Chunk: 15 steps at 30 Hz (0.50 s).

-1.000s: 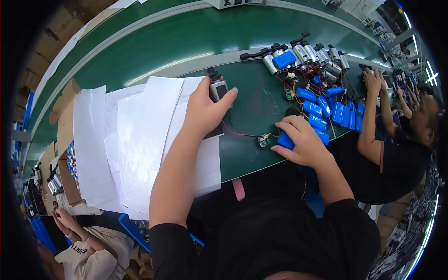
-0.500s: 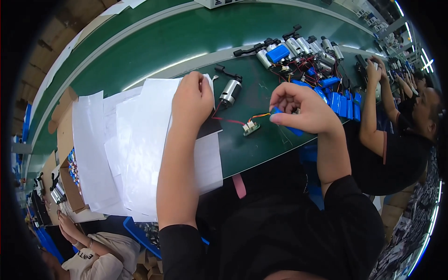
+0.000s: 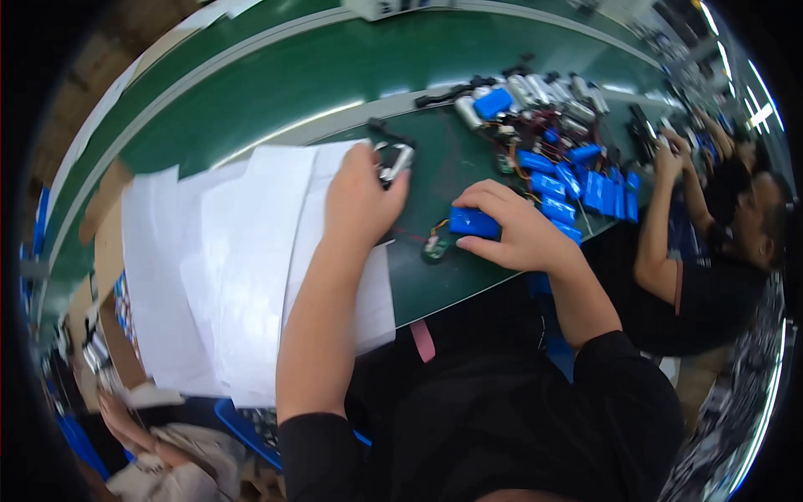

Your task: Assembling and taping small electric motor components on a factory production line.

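Note:
My left hand [image 3: 361, 197] is closed round a silver motor [image 3: 402, 161] with a black arm at its top, at the right edge of the white papers. Its fingers are partly hidden and a little blurred. In my right hand [image 3: 523, 230] I hold a blue battery pack [image 3: 473, 222] between thumb and fingers, low over the green table. Just left of the pack lies a small green circuit board [image 3: 435, 247] with white connectors. Coloured wires [image 3: 439, 225] run up from the board, and a faint red wire reaches toward the motor.
Overlapping white sheets [image 3: 242, 276] cover the table's left side, next to an open cardboard box [image 3: 117, 309]. A heap of silver motors [image 3: 535, 88] and several blue battery packs [image 3: 595, 191] lies at the back right. Co-workers sit right [image 3: 711, 293] and lower left [image 3: 180, 464].
My left hand has moved right from the papers and closed on the motor. My right hand has come left and down with the battery pack, now turned flat.

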### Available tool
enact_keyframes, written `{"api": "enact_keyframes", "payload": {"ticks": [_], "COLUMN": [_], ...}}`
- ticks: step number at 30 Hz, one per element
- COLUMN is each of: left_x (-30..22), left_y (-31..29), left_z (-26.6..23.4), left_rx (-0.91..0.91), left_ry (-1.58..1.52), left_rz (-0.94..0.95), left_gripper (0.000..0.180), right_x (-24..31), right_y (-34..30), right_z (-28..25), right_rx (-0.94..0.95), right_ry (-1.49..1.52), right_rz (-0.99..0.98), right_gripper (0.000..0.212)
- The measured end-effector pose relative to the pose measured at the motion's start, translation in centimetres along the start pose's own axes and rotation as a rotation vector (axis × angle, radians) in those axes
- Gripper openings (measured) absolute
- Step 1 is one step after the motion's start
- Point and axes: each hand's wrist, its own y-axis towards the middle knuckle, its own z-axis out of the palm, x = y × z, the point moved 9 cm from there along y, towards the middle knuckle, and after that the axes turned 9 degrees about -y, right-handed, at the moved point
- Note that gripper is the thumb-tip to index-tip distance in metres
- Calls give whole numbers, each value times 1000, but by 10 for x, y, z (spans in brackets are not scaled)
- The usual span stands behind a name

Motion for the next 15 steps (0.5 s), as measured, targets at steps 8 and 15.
{"api": "enact_keyframes", "payload": {"ticks": [8, 15], "left_x": [13, -20], "left_y": [8, -8], "left_z": [9, -17], "left_rx": [61, -18], "left_ry": [55, 162], "left_rz": [-51, 19], "left_gripper": [40, 47], "right_x": [-18, 148], "right_y": [-196, -687], "right_z": [-83, -234], "right_rx": [459, -1375], "right_ry": [139, -425], "right_rz": [653, 1813], "right_gripper": [25, 42]}}
